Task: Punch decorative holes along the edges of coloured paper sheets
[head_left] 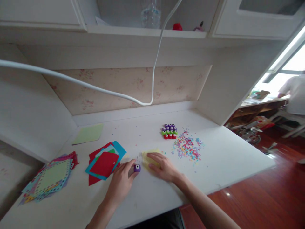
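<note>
Between thumb and fingers, my left hand (123,176) grips a small purple paper punch (137,168) with a white and black round top. My right hand (164,167) lies with fingers stretched out over a sheet of yellow paper (145,156), covering part of it. The punch is just left of this sheet; I cannot tell if they touch. Left of my left hand is a loose pile of red and blue paper sheets (106,163). Further right, several purple, green and red punches (169,132) stand in rows beside scattered confetti (188,146).
Papers with punched edges (53,175) are stacked at the left, with a pale green sheet (88,133) behind. A white cable (95,89) hangs across the view below an open shelf (143,31). At the far right, a person (295,93) is by another desk.
</note>
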`<state>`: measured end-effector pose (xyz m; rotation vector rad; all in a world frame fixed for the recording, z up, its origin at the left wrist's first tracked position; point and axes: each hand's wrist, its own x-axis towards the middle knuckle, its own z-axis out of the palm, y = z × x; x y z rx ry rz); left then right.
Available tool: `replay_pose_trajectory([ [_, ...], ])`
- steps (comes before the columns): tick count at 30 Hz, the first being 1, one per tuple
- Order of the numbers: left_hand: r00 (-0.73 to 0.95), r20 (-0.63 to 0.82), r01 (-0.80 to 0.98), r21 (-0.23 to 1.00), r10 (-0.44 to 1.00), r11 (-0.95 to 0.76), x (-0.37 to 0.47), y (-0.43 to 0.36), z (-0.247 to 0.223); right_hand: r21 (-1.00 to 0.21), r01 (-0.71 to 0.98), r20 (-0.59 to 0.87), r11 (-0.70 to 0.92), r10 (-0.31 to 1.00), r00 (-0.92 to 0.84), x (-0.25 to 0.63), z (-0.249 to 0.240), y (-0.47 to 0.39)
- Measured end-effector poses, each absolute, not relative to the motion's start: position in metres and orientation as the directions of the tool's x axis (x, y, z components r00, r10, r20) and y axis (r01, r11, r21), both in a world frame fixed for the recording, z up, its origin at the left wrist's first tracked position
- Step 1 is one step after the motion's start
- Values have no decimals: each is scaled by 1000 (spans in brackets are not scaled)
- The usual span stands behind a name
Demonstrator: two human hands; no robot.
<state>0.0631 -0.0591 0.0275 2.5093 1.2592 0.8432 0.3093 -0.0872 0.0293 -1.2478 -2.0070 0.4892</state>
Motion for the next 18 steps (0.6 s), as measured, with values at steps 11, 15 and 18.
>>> replay_pose_trajectory([
  [11, 478, 403, 576, 527, 781, -625, 65, -96, 28, -837, 457, 236, 302, 952, -197, 277, 55, -135],
  [15, 463, 358, 592, 556, 811, -584, 53, -94, 20, -903, 380, 185, 200, 980, -78, 291, 43, -133],
  [18, 452, 346, 598, 567, 822, -567, 46, -91, 10, -915, 376, 169, 144, 985, 35, 309, 36, -118],
])
